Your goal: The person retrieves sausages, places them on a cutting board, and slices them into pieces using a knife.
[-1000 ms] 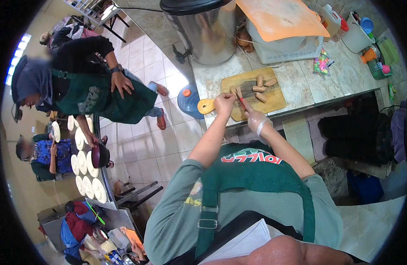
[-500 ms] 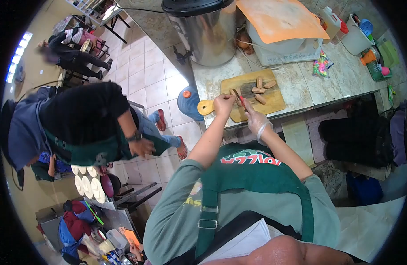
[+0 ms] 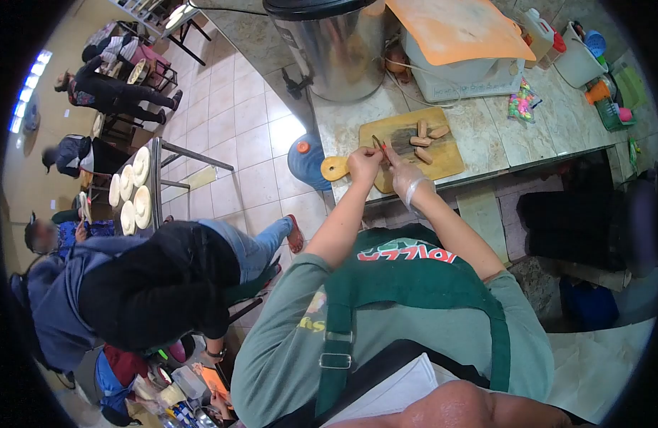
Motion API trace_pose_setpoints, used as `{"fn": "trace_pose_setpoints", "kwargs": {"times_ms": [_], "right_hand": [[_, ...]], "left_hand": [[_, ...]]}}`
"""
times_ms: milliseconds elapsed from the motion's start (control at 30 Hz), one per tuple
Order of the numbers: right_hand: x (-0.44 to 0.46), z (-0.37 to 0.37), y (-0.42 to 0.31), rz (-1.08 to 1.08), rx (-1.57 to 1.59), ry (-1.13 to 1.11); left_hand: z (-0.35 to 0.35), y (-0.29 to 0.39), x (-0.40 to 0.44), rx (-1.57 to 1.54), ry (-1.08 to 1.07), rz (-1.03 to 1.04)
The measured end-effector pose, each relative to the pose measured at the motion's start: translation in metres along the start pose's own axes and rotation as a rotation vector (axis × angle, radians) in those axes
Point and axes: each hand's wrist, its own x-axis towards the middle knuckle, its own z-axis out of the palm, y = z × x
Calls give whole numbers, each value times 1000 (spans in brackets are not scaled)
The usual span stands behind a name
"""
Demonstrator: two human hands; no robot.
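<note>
My right hand, in a clear plastic glove, is closed around a small knife with a red handle. The blade points up and left, close to the fingertips of my left hand. That left hand is bare, its fingers pinched together above the left part of the wooden cutting board; what they hold is hidden. Several short brown sausages lie on the right half of the board, near its dark stained middle. The board's round handle sticks out to the left, by my left wrist.
Behind the board stand a large metal container with a tap and a white box under an orange sheet. A colourful packet lies to the right. A blue water jug is beside the counter; a co-worker stands to my left.
The knife and my right hand have shifted left, closer to my left hand. The co-worker at left has bent lower and moved down in view, uncovering a table with pale dough rounds.
</note>
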Motion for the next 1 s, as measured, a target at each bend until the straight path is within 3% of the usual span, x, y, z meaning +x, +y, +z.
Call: {"fn": "trace_pose_setpoints", "kwargs": {"times_ms": [400, 467, 800, 900, 967, 1000], "right_hand": [[-28, -6, 2, 47, 4, -81], [-35, -7, 4, 102, 41, -175], [-52, 7, 44, 65, 44, -193], [-57, 4, 64, -74, 175, -126], [-63, 7, 78, -193, 264, 141], [-67, 6, 85, -193, 265, 140]], "left_hand": [[1, 2, -7, -1, 26, 20], [1, 0, -7, -5, 30, 23], [2, 6, -6, -1, 22, 113], [9, -8, 2, 22, 7, 222], [9, 1, 2, 70, -21, 246], [9, 5, 1, 119, -48, 269]]}}
